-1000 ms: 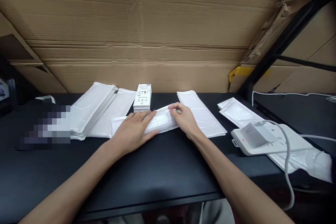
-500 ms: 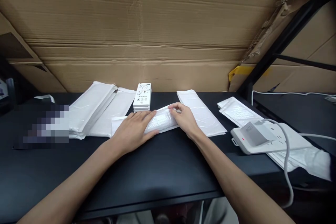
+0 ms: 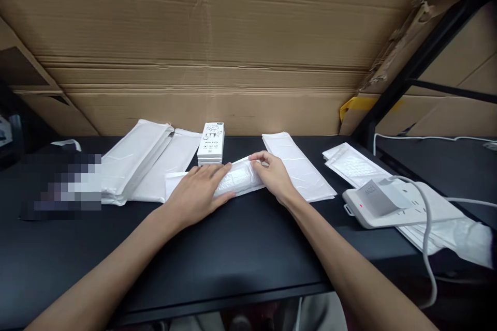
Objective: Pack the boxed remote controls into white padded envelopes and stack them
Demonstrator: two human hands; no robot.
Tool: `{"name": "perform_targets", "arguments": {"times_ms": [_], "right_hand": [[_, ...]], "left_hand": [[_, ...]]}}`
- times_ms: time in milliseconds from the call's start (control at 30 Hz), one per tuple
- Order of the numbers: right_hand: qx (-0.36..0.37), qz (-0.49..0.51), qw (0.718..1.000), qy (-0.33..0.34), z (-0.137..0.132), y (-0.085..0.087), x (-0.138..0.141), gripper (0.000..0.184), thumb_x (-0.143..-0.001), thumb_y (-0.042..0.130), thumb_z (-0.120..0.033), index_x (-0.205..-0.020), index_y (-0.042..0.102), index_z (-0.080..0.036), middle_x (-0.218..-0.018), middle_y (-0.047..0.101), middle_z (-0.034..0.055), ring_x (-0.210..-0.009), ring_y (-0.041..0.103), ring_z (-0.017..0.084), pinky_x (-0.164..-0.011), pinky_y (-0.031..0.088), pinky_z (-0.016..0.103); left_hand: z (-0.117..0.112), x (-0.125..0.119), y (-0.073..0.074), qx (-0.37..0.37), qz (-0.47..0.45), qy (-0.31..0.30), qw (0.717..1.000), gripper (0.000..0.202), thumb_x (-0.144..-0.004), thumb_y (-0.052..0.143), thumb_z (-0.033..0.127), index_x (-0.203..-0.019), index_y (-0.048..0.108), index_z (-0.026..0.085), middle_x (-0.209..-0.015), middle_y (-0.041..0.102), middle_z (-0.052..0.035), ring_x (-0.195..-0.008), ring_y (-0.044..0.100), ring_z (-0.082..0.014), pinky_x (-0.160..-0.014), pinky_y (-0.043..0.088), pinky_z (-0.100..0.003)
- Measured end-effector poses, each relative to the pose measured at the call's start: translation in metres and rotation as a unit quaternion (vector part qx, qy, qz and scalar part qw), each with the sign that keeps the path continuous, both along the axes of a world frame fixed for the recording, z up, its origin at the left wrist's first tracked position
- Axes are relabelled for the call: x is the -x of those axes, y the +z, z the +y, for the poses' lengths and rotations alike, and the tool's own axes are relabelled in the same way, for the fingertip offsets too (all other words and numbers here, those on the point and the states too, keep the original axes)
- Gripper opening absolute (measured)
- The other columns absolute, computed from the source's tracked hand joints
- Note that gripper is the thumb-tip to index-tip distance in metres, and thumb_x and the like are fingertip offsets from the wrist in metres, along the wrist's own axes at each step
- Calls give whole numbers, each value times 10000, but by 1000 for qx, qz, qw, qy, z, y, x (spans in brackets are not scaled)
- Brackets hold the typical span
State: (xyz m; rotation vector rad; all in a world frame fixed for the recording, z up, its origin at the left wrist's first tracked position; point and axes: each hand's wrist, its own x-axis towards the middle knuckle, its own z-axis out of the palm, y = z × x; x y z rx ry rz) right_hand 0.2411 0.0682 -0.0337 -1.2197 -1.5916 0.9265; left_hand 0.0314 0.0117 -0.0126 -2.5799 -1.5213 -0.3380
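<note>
A white bubble mailer (image 3: 239, 178) lies slantwise on the black table in front of me, its shiny padded surface showing between my hands. My left hand (image 3: 197, 191) rests flat across its left part, fingers stretched and thumb apart. At the other end, my right hand (image 3: 274, 176) pinches the mailer's upper right edge between thumb and fingers. Just behind the mailer stands a small stack of white printed boxes (image 3: 210, 143). Another white mailer (image 3: 298, 168) lies flat to the right of my right hand.
Several white mailers (image 3: 134, 160) are piled at the left, beside a pixelated patch. On the right, a white power strip (image 3: 435, 204) with a grey charger (image 3: 382, 199) and cable sits over more mailers (image 3: 355, 165). A cardboard wall (image 3: 248, 36) closes off the table's back.
Both hands and the mailer stay where they were. The view has shifted very slightly.
</note>
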Motion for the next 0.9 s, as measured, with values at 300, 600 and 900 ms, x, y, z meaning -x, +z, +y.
{"name": "perform_targets", "arguments": {"times_ms": [300,600,900], "right_hand": [[-2,10,999,-41,-1,5,-3,190,-797,556,-349,-894,655,-220,-917,687,16,-793,595,177,-699,447,299],[-10,3,999,-49,-1,6,-1,184,-817,542,-333,-912,652,-220,-944,696,20,-799,614,178,-716,456,310],[9,20,1000,-1,-9,7,9,181,-818,557,-336,-921,645,-217,-871,689,11,-743,621,163,-640,458,280]], "left_hand": [[-2,-2,2,-10,18,14,1000,596,-935,464,516,-1419,427,170,-1375,557,-124,-1203,552,-293,-977,452,-446],[-1,1,2,-20,8,7,1000,630,-908,495,538,-1417,426,173,-1375,543,-134,-1235,513,-307,-1023,416,-465],[-4,-1,3,-20,3,-30,999,622,-910,501,524,-1424,412,185,-1405,502,-128,-1264,469,-301,-1038,402,-454]]}}
